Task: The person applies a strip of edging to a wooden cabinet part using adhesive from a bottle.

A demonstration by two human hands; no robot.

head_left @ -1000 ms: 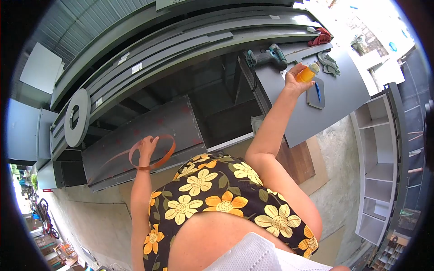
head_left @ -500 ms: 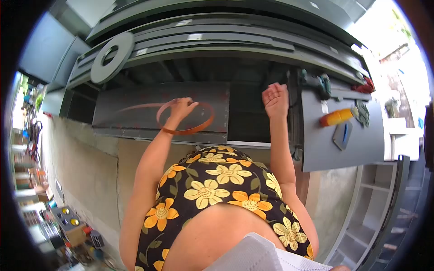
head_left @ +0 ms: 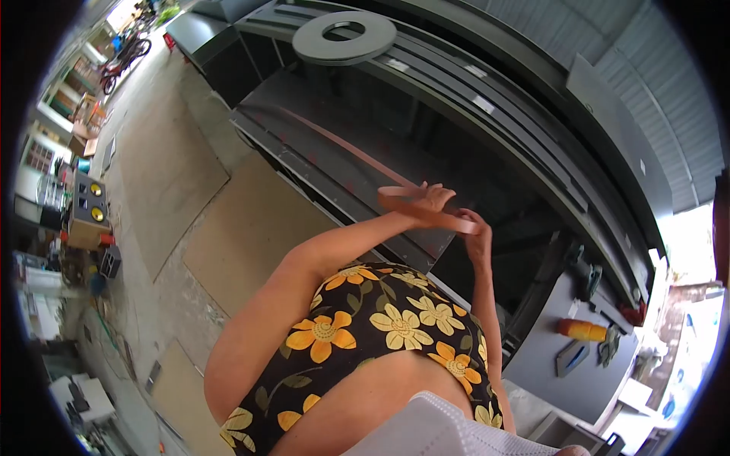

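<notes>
A thin brown strip (head_left: 353, 152), like edge banding, runs from the far left across the dark panel (head_left: 304, 133) and curls into a loop near my hands. My left hand (head_left: 436, 201) is closed around the strip, inside the loop. My right hand (head_left: 477, 232) is beside it, fingers closed on the loop's right side. Both hands are above the right end of the panel, with the black cavity of the cabinet frame just beyond. The strip partly covers the fingers.
A flat grey roll (head_left: 300, 47) lies on stacked dark boards at the back. To the right, a grey board (head_left: 544, 372) carries a yellow-orange bottle (head_left: 582, 330), a green drill (head_left: 591, 281), gloves (head_left: 608, 348) and a small tray with a blue item. Cardboard sheets (head_left: 251, 235) lie on the floor.
The view has turned left and tilted. My left hand has carried the looped strip to the panel's right end. My right hand, open before, has met it and closed on the strip.
</notes>
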